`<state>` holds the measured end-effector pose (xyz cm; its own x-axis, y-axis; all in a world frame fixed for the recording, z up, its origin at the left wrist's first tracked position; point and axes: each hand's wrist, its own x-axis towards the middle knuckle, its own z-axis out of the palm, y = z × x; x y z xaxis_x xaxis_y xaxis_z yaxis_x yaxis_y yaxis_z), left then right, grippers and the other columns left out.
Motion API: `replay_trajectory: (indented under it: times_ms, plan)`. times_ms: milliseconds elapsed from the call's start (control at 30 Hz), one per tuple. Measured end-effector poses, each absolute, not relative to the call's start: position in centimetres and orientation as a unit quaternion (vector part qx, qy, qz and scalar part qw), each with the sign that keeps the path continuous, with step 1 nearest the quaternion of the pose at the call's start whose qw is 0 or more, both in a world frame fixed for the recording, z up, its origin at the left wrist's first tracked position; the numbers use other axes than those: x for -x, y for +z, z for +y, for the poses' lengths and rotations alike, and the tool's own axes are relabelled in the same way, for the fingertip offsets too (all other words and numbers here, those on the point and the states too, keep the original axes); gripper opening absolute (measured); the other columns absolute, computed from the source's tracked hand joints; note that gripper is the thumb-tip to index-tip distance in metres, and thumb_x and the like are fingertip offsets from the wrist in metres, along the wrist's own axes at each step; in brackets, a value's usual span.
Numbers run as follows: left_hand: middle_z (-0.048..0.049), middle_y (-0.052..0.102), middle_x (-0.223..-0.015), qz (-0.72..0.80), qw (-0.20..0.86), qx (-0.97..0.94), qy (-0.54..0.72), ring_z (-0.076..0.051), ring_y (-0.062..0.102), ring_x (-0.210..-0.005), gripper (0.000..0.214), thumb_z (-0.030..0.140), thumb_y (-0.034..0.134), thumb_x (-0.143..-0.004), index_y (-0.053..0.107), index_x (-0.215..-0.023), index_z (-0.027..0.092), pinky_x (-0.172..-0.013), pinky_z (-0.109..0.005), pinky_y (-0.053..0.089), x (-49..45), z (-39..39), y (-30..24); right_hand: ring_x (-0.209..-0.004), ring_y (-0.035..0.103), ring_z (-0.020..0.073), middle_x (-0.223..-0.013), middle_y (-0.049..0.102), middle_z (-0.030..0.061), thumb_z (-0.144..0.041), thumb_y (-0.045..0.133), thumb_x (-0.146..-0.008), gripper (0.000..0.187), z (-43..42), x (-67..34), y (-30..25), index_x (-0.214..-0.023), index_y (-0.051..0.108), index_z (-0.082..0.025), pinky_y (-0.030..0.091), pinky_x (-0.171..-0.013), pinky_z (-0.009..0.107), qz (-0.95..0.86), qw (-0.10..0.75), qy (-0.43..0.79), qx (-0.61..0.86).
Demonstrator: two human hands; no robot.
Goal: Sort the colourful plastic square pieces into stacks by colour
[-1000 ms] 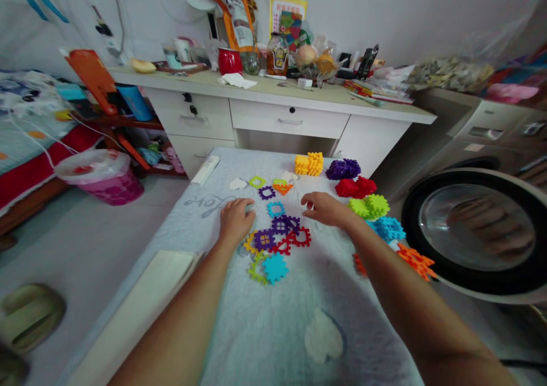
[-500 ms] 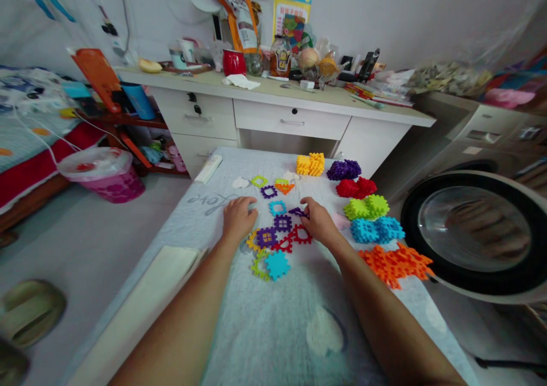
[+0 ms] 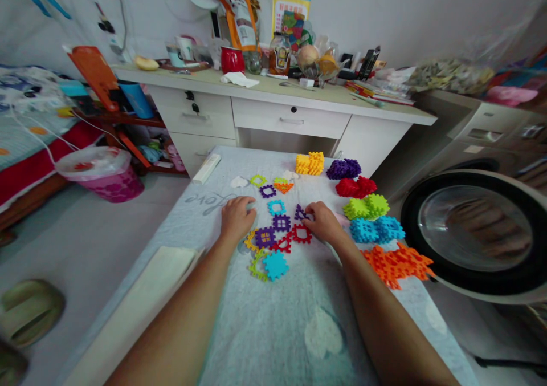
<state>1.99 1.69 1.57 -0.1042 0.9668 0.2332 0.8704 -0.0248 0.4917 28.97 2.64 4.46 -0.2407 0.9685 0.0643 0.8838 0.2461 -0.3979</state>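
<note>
My right hand (image 3: 321, 220) pinches a purple triangular building tile (image 3: 299, 211), which is tilted above the cloth. My left hand (image 3: 236, 218) rests on the cloth at the left of the loose tiles, fingers bent and a little apart, with nothing seen in it. Between my hands lie a blue square frame tile (image 3: 276, 207), a purple window tile (image 3: 281, 223) and a red square frame tile (image 3: 301, 234). Closer to me are another purple window tile (image 3: 265, 237), a red triangular tile (image 3: 284, 243) and a solid blue tile (image 3: 276, 265).
Sorted tile piles line the right side: yellow (image 3: 310, 163), purple (image 3: 343, 169), red (image 3: 356, 187), green (image 3: 366, 206), blue (image 3: 376, 230) and orange (image 3: 399, 265). A white box (image 3: 207, 169) lies at the back left. Beyond stands a cluttered desk (image 3: 273, 94); a washing machine door (image 3: 464, 235) hangs open.
My right hand has shifted slightly right, and the purple triangular tile in it has turned to show its face more. My left hand has barely moved.
</note>
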Motion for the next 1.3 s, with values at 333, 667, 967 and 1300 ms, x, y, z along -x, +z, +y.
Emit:
replay_trajectory:
  times_ms: [333, 667, 967, 1300]
  plan:
    - [-0.0062, 0.069, -0.122, 0.698, 0.093, -0.659, 0.265, -0.028, 0.057, -0.118, 0.033, 0.028, 0.051, -0.085, 0.067, -0.113, 0.025, -0.102, -0.043, 0.041, -2.2, 1.6, 1.8, -0.080, 0.061, 0.0179, -0.086, 0.071, 0.0063, -0.019, 0.064, -0.083, 0.008, 3.2, -28.8, 6.7, -0.087, 0.071, -0.018, 0.038, -0.069, 0.026, -0.766, 0.056, 0.125, 0.628]
    - [-0.0055, 0.069, -0.123, 0.695, 0.092, -0.660, 0.270, -0.028, 0.057, -0.118, 0.034, 0.026, 0.051, -0.084, 0.067, -0.114, 0.025, -0.103, -0.044, 0.041, -2.1, 1.7, 1.6, -0.089, 0.066, 0.0207, -0.099, 0.075, 0.0091, -0.024, 0.061, -0.086, 0.019, 11.8, -34.8, 13.4, -0.099, 0.074, -0.019, 0.045, -0.074, 0.026, -0.702, 0.071, -0.037, 0.707]
    - [-0.0065, 0.070, -0.119, 0.694, 0.091, -0.660, 0.270, -0.029, 0.058, -0.117, 0.034, 0.027, 0.051, -0.084, 0.068, -0.113, 0.024, -0.102, -0.045, 0.042, -2.0, 1.8, 1.4, -0.107, 0.067, 0.0276, -0.115, 0.072, 0.0188, -0.017, 0.060, -0.085, 0.032, 19.3, -39.5, 13.5, -0.114, 0.074, -0.012, 0.050, -0.087, 0.032, -0.650, 0.017, -0.074, 0.756]
    - [-0.0055, 0.069, -0.121, 0.696, 0.095, -0.659, 0.269, -0.028, 0.057, -0.118, 0.033, 0.027, 0.051, -0.084, 0.067, -0.112, 0.024, -0.102, -0.043, 0.041, -2.0, 1.8, 1.5, -0.109, 0.066, 0.0291, -0.118, 0.070, 0.0232, -0.015, 0.058, -0.087, 0.032, 20.7, -39.7, 11.5, -0.113, 0.073, -0.008, 0.051, -0.088, 0.034, -0.629, 0.054, -0.055, 0.774]
